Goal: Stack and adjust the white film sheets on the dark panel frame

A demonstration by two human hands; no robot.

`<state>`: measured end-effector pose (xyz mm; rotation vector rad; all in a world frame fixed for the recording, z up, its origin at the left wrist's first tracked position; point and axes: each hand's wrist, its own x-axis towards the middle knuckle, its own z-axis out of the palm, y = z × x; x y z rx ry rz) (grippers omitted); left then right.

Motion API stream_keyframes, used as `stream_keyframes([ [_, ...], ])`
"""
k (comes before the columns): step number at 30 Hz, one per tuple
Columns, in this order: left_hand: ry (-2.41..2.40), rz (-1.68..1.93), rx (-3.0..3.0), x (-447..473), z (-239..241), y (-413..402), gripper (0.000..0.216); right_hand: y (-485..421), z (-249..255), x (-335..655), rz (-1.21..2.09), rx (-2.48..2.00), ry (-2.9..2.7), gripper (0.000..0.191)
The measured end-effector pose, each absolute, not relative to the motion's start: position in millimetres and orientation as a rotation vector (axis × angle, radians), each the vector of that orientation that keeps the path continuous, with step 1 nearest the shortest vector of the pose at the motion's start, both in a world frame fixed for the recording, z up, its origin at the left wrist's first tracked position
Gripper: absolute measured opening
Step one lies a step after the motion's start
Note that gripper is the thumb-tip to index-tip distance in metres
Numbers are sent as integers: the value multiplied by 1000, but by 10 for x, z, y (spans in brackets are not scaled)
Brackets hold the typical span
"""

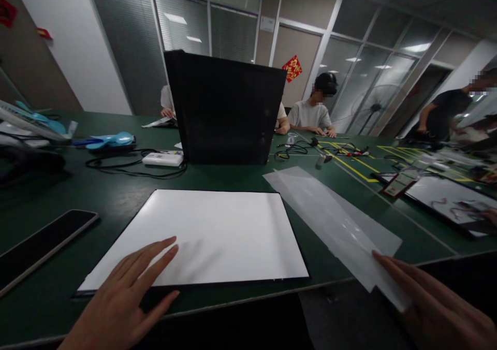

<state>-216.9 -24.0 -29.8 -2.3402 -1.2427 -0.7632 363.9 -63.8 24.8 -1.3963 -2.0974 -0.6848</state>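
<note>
A flat white panel with a thin black rim (225,231) lies near the table's front edge. Over its lower left part is my left hand (128,293), fingers apart and holding nothing; whether the fingertips touch the surface I cannot tell. To the right, translucent plastic sheets (330,215) slant from the table out past the front edge. Their near end is gripped by my right hand (438,303), with its fingers on top and the thumb hidden.
A black upright screen or case (229,112) stands behind the panel. At left are a phone (42,246), a white power bank-like box (163,158), cables and a light-blue object (116,140). Several people sit or stand farther back; another white panel (450,200) lies at right.
</note>
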Motion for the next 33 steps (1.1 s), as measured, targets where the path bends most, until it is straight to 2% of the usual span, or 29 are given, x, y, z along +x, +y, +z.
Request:
stream_keyframes([
  [3,-1260,-870,-2268,-2135,-292,-286,93,-472,278,3193,-697,-1057,-2306,56],
  [5,-1282,-883,-2205,-2116,-280,-310,96,-328,174,2937,-619,-873,-2375,53],
  [7,-1295,-834,-2175,-2108,-256,-315,85,-187,5,2732,-548,-868,-2401,55],
  [10,-1227,-716,-2219,-2118,-206,-285,57,-32,-249,2540,-384,-1096,-2357,65],
  [13,-1102,-663,-2319,-2138,-173,-246,37,39,-374,2482,-190,-1199,-2351,62],
  [16,-1123,-716,-2365,-2141,-174,-233,32,55,-366,2492,-109,-1197,-2399,56],
  [22,-1170,-784,-2362,-2145,-212,-231,30,53,-297,2486,-17,-1212,-2417,65],
  [26,-1194,-825,-2349,-2154,-200,-230,31,-6,-319,2631,-164,-1282,-2375,63],
  [31,-1226,-821,-2361,-2144,-180,-253,27,-187,-518,3339,-610,-1514,-2297,90],
  [33,-1235,-818,-2371,-2146,-198,-256,28,-292,-603,3689,-708,-1555,-2334,79],
])
